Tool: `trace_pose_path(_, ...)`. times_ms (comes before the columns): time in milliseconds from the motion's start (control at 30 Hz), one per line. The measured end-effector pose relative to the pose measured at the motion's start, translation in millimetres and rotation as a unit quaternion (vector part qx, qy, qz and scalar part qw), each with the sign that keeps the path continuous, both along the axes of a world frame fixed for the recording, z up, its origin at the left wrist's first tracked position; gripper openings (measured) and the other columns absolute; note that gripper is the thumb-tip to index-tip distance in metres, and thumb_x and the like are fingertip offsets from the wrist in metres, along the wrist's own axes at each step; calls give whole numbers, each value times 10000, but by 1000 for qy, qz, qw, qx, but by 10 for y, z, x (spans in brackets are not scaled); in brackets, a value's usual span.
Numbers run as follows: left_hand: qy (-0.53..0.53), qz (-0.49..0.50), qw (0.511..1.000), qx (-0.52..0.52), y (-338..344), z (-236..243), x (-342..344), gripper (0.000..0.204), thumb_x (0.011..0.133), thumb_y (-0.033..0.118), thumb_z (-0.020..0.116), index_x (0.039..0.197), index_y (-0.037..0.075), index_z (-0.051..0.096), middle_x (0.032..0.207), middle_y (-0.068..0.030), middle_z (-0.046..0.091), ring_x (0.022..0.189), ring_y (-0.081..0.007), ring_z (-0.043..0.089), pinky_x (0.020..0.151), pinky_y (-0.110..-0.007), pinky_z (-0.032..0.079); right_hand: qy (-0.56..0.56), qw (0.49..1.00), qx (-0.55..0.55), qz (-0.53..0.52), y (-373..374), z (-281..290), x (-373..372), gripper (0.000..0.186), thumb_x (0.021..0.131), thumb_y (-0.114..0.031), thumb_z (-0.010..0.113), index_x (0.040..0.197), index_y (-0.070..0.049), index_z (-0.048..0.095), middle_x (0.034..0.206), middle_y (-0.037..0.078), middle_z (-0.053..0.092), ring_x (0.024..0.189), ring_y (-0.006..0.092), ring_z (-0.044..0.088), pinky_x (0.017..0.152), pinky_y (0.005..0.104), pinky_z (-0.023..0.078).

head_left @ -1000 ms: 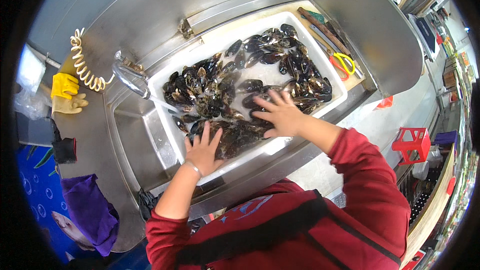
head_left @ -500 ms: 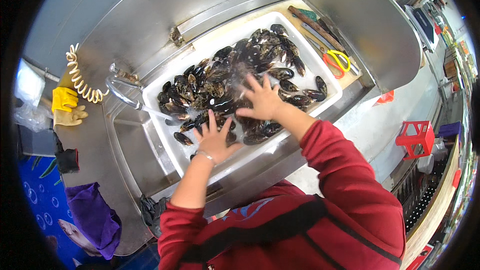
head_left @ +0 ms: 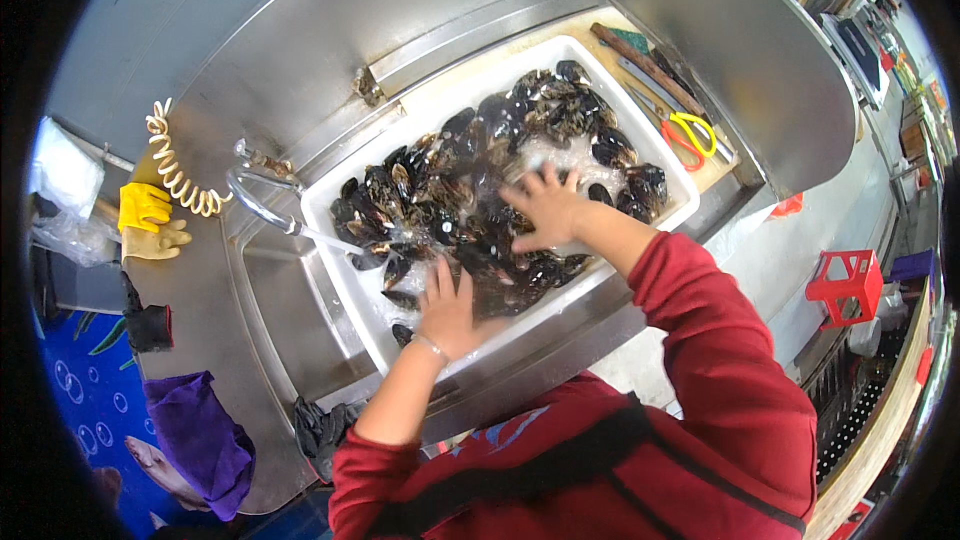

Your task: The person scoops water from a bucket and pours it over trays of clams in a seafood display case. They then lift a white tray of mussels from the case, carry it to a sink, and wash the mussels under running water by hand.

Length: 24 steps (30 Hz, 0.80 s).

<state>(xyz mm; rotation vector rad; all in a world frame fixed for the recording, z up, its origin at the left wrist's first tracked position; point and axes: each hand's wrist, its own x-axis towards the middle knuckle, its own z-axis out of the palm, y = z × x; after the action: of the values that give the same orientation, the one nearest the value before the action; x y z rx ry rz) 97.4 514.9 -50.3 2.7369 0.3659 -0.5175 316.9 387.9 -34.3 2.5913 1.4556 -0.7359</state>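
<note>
A heap of dark mussels (head_left: 420,195) lies in water in a white rectangular tub (head_left: 330,265) set across the sink. My left hand (head_left: 450,315) has its fingers spread over the mussels near the tub's front edge, holding nothing. Over the heap, right of the middle, my right hand (head_left: 550,208) is open too, its fingers apart and touching or just above the shells. Water runs in a thin stream from a curved metal tap (head_left: 262,198) into the tub's left side. Motion and splashing blur some of the shells.
Behind the tub's right end, yellow-and-red-handled scissors (head_left: 690,138) and a wooden-handled tool (head_left: 648,65) lie on a board. Yellow gloves (head_left: 146,208), a coiled hose (head_left: 178,165) and a purple cloth (head_left: 200,435) are on the left. A red stool (head_left: 846,285) stands at the right.
Both hands stay spread. Some mussels have shifted, baring a patch of the tub's right half and gathering more at its right end. The whole view has moved slightly.
</note>
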Motion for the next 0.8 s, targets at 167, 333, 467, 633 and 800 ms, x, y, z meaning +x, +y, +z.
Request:
trace_pose_path(167,-150,43,977,-145,647,433,-69,636,780,300,705,1317,49,475,1375,-272,418,1304,-408,375,1079,-397,319,37,959,281,5,-108,155,782,532,795,-456,639,1170,-79,623,1165,163,612,1069,317,581,959,390,434)
trace_pose_path(333,-198,225,954,27,1146,101,294,887,745,376,743,1459,167,260,1492,-295,164,1351,-505,187,1106,-478,228,-67,935,146,-315,321,105,1374,829,757,-689,535,1404,-187,409,1441,153,367,1322,401,321,1080,464,292)
trace_pose_path(467,-127,247,960,24,862,-43,465,1002,672,565,723,1478,223,237,1548,-201,12,1378,-510,14,1057,-655,94,-48,932,202,-296,640,-20,838,928,712,-801,461,1437,-231,351,1530,164,152,1296,488,307,1063,545,276)
trace_pose_path(633,-102,170,979,38,767,-122,319,797,669,568,713,1321,161,506,1545,-196,-47,1382,-496,0,1042,-666,105,-22,979,193,-63,555,66,-93,812,768,-699,527,1434,-282,317,1516,160,199,1317,507,257,997,660,300)
trace_pose_path(800,-128,174,976,22,858,-252,251,708,687,520,725,1293,211,529,1541,-206,-62,1381,-497,6,1032,-659,154,-30,966,154,204,49,250,-546,742,768,-586,618,1404,-284,382,1474,136,279,1355,523,111,943,770,227)
